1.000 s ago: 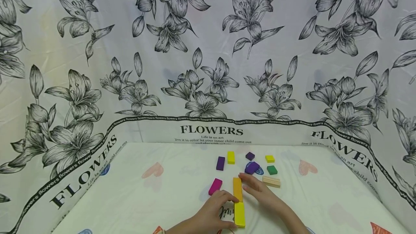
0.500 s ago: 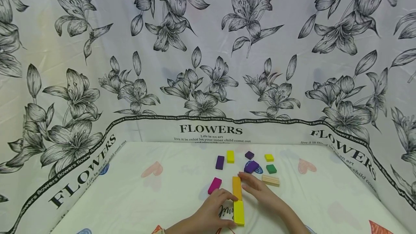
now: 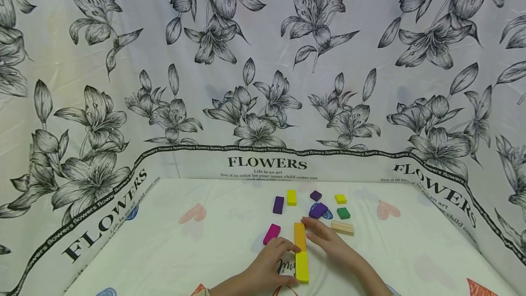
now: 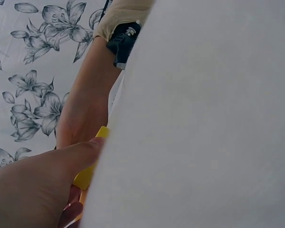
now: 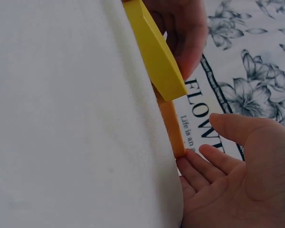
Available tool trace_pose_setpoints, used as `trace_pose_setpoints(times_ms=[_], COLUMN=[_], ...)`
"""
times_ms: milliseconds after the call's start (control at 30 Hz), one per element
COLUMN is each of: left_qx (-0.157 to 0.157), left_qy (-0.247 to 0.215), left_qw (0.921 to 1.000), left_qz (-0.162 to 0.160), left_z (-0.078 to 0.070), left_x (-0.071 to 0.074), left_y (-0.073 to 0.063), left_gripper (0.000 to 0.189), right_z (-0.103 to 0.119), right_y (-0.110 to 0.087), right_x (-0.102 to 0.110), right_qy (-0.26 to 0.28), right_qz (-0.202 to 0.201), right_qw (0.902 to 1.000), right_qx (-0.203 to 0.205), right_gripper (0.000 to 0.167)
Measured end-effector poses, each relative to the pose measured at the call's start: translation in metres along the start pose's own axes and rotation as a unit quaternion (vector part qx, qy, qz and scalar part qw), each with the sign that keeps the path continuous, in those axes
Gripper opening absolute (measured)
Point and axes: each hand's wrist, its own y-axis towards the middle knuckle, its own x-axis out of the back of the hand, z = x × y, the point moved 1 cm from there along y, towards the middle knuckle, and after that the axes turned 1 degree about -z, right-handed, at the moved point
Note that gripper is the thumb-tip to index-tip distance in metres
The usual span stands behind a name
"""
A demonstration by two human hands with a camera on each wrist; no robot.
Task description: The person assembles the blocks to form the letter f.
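Note:
A yellow block (image 3: 302, 267) and an orange block (image 3: 300, 236) lie end to end in one line on the cloth. The left hand (image 3: 267, 266) pinches the yellow block along its length, thumb at the near end and index finger where the two blocks meet. In the left wrist view its thumb presses on the yellow block (image 4: 85, 176). Beside the orange block, the right hand (image 3: 330, 241) has its fingers extended, with fingertips at the far end. The right wrist view shows those fingertips against the end of the orange block (image 5: 173, 126), the thumb held apart.
A magenta block (image 3: 272, 234) lies left of the row. Beyond are purple blocks (image 3: 278, 205), yellow blocks (image 3: 291, 198), a green block (image 3: 343, 213) and a plain wooden block stack (image 3: 342, 228). A flower-printed curtain (image 3: 263, 104) borders the table at the back.

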Motion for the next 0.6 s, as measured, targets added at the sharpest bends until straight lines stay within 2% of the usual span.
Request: trace_pose_setpoints(times_ms=[333,600], left_qx=[0.024,0.023], left_qy=[0.003,0.004], left_qw=[0.9997,0.9997], left_qz=[-0.002,0.000], left_z=[-0.0015,-0.0012], left_x=[-0.0014,-0.0016], left_y=[-0.0006,-0.0007], left_gripper=[0.052,0.052], right_z=[0.0032,0.0038], right_y=[-0.0008,-0.0004], right_x=[0.0001,0.0004], right_qy=[0.001,0.005], right_qz=[-0.002,0.000], right_qw=[1.0000,1.0000], right_qx=[-0.002,-0.003], right_gripper=[0.056,0.056])
